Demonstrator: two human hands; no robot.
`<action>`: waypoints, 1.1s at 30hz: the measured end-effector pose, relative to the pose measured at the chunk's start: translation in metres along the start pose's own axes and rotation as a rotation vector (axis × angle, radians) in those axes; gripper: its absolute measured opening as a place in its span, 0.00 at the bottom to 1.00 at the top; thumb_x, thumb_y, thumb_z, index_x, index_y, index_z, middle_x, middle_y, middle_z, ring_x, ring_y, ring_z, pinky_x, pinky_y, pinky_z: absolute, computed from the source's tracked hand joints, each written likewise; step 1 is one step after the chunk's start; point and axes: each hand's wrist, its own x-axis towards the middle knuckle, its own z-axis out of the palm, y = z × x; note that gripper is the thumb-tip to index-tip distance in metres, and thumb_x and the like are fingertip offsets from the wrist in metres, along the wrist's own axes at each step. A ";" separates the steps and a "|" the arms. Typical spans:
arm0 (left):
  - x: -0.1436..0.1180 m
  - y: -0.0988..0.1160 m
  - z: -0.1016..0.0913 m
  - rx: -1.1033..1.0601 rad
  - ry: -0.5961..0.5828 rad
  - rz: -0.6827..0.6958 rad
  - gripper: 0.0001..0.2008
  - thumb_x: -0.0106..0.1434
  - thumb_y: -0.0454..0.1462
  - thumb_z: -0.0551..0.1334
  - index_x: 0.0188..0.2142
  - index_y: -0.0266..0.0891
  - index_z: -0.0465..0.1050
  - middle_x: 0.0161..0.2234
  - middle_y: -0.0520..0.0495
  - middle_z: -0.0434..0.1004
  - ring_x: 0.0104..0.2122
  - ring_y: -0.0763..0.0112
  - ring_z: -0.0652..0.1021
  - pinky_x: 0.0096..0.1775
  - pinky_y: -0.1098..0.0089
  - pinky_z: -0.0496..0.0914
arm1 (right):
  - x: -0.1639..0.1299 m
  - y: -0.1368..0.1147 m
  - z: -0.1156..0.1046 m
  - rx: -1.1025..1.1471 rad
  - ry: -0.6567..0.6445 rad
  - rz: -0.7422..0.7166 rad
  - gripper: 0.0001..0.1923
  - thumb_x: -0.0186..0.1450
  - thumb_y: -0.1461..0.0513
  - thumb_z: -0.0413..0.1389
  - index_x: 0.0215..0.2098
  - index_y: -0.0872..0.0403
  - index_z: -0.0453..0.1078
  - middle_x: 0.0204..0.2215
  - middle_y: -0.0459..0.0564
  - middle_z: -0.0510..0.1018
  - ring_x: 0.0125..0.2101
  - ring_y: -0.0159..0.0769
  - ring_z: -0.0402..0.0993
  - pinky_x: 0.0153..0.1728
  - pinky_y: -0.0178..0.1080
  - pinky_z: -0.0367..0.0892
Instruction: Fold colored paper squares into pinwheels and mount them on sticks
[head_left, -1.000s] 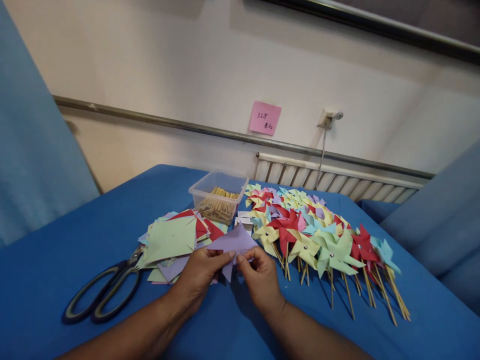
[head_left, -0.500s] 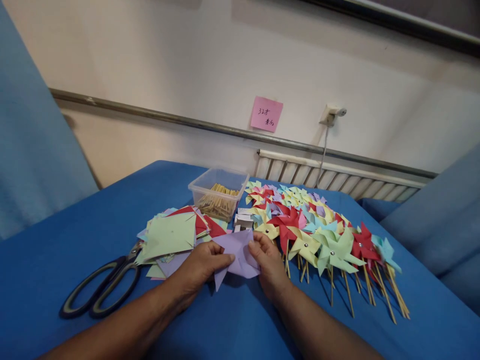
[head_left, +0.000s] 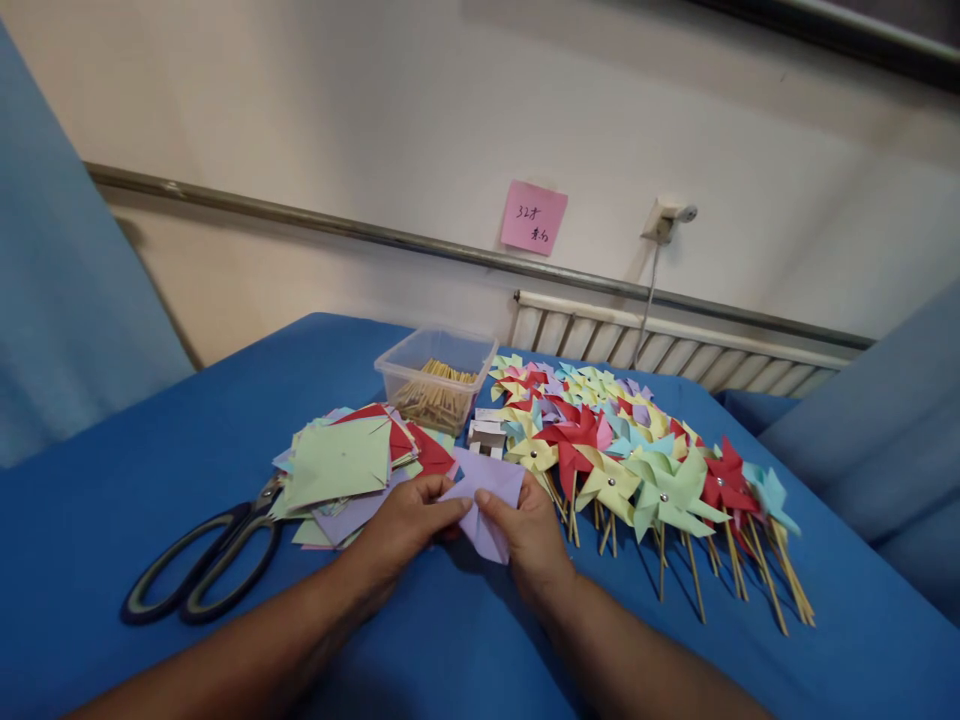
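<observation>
Both hands meet at the near centre of the blue cloth-covered tabletop [head_left: 150,440] and share one workpiece: a lilac square of paper, partly folded [head_left: 487,500]. The left hand [head_left: 405,530] closes thumb and fingertips on the sheet's left edge. The right hand [head_left: 529,540] pinches the sheet at its middle, fingers curled over the fold. The sheet is held just above the cloth; whether its lower corner touches the surface cannot be determined from this angle.

Surrounding items:

- A loose stack of cut paper squares in pale green, red, lilac and light blue [head_left: 349,465] lies just left of the left hand, and the lilac sheet overlaps its right margin.
- A pair of large black-handled scissors [head_left: 202,565] lies flat at the stack's near-left corner, blades pointing toward the stack.
- A clear rectangular plastic tub holding thin wooden sticks [head_left: 435,380] stands behind the stack, near the far edge of the tabletop.
- A small white cardboard box [head_left: 487,437] sits just beyond the lilac sheet, beside the tub.
- A bed of finished paper pinwheels on wooden sticks, in yellow, red, green, blue and lilac [head_left: 637,460], covers the area to the right of the right hand, sticks pointing toward the near edge.

On the wall behind, a pink sticky note with handwriting [head_left: 533,217] is fixed above a white ribbed radiator [head_left: 675,350].
</observation>
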 end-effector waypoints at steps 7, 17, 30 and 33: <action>-0.004 -0.010 0.009 -0.361 -0.081 -0.142 0.14 0.54 0.35 0.70 0.41 0.38 0.77 0.34 0.46 0.82 0.33 0.68 0.78 0.37 0.69 0.71 | -0.001 0.002 0.007 0.030 0.175 -0.139 0.22 0.51 0.61 0.67 0.42 0.54 0.69 0.38 0.50 0.83 0.38 0.41 0.80 0.44 0.45 0.73; -0.006 -0.011 0.014 -0.404 -0.010 -0.020 0.17 0.53 0.35 0.70 0.43 0.35 0.77 0.38 0.42 0.83 0.37 0.61 0.80 0.43 0.63 0.73 | -0.008 0.006 0.008 -0.049 0.133 -0.114 0.20 0.51 0.59 0.69 0.39 0.55 0.69 0.33 0.49 0.82 0.35 0.40 0.78 0.39 0.42 0.73; 0.000 0.009 -0.007 -0.334 0.015 0.062 0.07 0.55 0.37 0.66 0.28 0.35 0.72 0.17 0.51 0.73 0.15 0.70 0.72 0.14 0.72 0.60 | -0.018 0.003 0.006 -0.248 0.037 -0.291 0.10 0.61 0.61 0.60 0.39 0.50 0.66 0.28 0.42 0.74 0.27 0.30 0.71 0.31 0.34 0.67; 0.000 0.009 -0.008 -0.335 0.012 0.044 0.07 0.55 0.37 0.66 0.29 0.34 0.72 0.18 0.51 0.73 0.16 0.69 0.73 0.14 0.73 0.61 | -0.023 0.005 0.006 -0.388 -0.080 -0.306 0.10 0.62 0.64 0.58 0.43 0.49 0.67 0.33 0.45 0.76 0.31 0.33 0.72 0.35 0.37 0.68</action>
